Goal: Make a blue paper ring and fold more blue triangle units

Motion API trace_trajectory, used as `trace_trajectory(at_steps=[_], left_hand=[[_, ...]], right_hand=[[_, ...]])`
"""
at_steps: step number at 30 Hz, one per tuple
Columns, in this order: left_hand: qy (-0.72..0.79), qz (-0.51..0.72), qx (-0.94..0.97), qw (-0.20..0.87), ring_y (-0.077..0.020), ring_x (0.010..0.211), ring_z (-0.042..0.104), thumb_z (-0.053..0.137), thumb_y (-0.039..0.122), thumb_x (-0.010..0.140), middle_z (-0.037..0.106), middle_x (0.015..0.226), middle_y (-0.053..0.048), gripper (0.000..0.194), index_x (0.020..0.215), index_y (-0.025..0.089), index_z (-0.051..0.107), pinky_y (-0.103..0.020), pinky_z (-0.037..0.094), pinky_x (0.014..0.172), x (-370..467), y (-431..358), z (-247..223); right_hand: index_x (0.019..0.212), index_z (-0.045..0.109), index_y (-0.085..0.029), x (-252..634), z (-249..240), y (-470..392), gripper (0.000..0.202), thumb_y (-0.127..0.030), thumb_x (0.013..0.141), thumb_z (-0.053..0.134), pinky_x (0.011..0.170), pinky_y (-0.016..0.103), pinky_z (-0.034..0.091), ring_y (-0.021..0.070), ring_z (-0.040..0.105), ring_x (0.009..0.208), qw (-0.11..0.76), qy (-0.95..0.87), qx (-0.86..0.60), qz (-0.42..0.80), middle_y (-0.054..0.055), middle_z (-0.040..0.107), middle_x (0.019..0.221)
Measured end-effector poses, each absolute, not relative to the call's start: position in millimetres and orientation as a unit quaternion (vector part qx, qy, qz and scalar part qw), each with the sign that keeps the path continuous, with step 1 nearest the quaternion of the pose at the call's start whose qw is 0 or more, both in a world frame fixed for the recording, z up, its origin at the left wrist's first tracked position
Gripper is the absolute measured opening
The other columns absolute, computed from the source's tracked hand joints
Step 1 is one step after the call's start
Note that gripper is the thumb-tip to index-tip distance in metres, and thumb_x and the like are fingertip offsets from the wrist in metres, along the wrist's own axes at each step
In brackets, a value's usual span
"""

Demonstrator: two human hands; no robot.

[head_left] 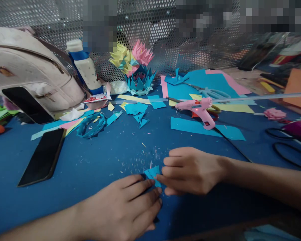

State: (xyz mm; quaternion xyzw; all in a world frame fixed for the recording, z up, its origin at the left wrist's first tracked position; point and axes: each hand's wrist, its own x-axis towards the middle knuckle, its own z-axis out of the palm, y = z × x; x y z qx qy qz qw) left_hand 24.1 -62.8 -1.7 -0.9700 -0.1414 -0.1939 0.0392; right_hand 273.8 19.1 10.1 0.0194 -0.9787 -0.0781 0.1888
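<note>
Between my hands, low in the middle of the head view, is a small folded piece of blue paper [153,172] on the blue tabletop. My left hand [126,204] has its fingers pressed together on the paper's lower left side. Curled in from the right, my right hand [190,172] pinches the paper's right edge with its fingertips. Part of the paper is hidden under the fingers. Behind them a pink glue gun [199,108] lies with its small light lit, its cord running past the right wrist.
At the back stand folded-paper flowers [140,75], a bottle [86,68] and a pale backpack [27,70]. Scissors [210,93] lie on blue and pink sheets [213,80]. Two phones are at left, one lying flat [42,157]. Blue scraps [137,108] and a blue strip [230,131] lie beyond my hands.
</note>
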Motion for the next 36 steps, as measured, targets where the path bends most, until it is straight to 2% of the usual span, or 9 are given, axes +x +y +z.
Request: trace_trajectory(at_steps=[3,6,9,14,18,23,27,36], left_hand=[[-0.143,-0.191,-0.97,0.045,-0.0233,0.112,0.066,0.047,0.032,0.105,0.068,0.129,-0.007,0.033,0.122,0.011,0.068,-0.035,0.054,0.098,24.1,-63.2,-1.1],[-0.143,-0.194,-0.969,0.048,-0.0228,0.111,0.066,0.047,0.032,0.105,0.069,0.128,-0.007,0.033,0.121,0.012,0.068,-0.034,0.054,0.098,24.5,-63.4,-0.8],[-0.143,-0.196,-0.969,0.038,-0.0224,0.11,0.066,0.048,0.032,0.105,0.069,0.127,-0.007,0.033,0.121,0.012,0.067,-0.035,0.053,0.099,25.0,-62.2,-0.4],[-0.149,-0.222,-0.963,0.013,-0.0191,0.11,0.065,0.039,0.016,0.106,0.071,0.121,-0.007,0.031,0.122,0.011,0.065,-0.033,0.051,0.1,24.0,-53.0,2.0],[-0.164,-0.227,-0.96,0.02,-0.0173,0.104,0.067,0.032,0.012,0.107,0.074,0.111,-0.008,0.036,0.117,0.01,0.066,-0.032,0.052,0.097,23.8,-42.4,4.6],[-0.15,-0.217,-0.962,0.068,-0.0203,0.088,0.069,0.031,0.011,0.106,0.074,0.094,-0.01,0.037,0.11,0.006,0.067,-0.035,0.054,0.086,31.7,-37.0,8.8],[-0.159,-0.223,-0.952,0.139,-0.0194,0.08,0.067,0.035,0.011,0.104,0.072,0.084,-0.009,0.033,0.104,0.007,0.068,-0.034,0.053,0.079,39.1,-37.7,10.7],[-0.185,-0.218,-0.932,0.224,-0.0173,0.079,0.064,0.038,0.011,0.104,0.073,0.086,-0.005,0.028,0.098,0.012,0.066,-0.034,0.048,0.08,28.6,-24.7,10.3]], right_hand=[[0.089,0.066,-0.017,274.4,9.4,23.5,0.023,-0.032,0.101,0.053,0.053,0.034,0.033,0.0142,0.051,0.068,0.229,-0.969,0.077,-0.059,0.0,0.061,0.075],[0.099,0.066,-0.02,274.8,6.6,28.2,0.023,-0.033,0.104,0.047,0.055,0.035,0.031,0.0137,0.05,0.066,0.226,-0.974,0.029,-0.021,-0.001,0.065,0.08],[0.098,0.064,-0.023,274.5,1.3,33.0,0.026,-0.033,0.106,0.041,0.059,0.033,0.031,0.0125,0.05,0.066,0.195,-0.98,-0.023,0.028,-0.002,0.067,0.086],[0.102,0.063,-0.02,272.3,-2.6,39.8,0.025,-0.035,0.105,0.044,0.073,0.028,0.04,0.0141,0.058,0.088,0.144,-0.979,-0.052,0.135,0.002,0.067,0.1],[0.102,0.064,-0.019,272.2,-0.7,41.3,0.021,-0.032,0.104,0.048,0.077,0.026,0.043,0.014,0.06,0.092,0.147,-0.972,-0.055,0.178,0.004,0.067,0.1],[0.102,0.064,-0.016,273.2,0.5,42.7,0.016,-0.029,0.101,0.053,0.08,0.025,0.045,0.0148,0.059,0.094,0.154,-0.964,-0.041,0.213,0.005,0.067,0.1],[0.1,0.063,-0.016,273.5,1.0,43.3,0.015,-0.028,0.1,0.055,0.078,0.024,0.045,0.0152,0.058,0.091,0.164,-0.961,-0.032,0.222,0.005,0.065,0.097],[0.099,0.061,-0.017,275.0,2.1,38.9,0.01,-0.025,0.098,0.056,0.074,0.024,0.043,0.0145,0.058,0.086,0.188,-0.951,-0.097,0.225,0.003,0.063,0.092]])
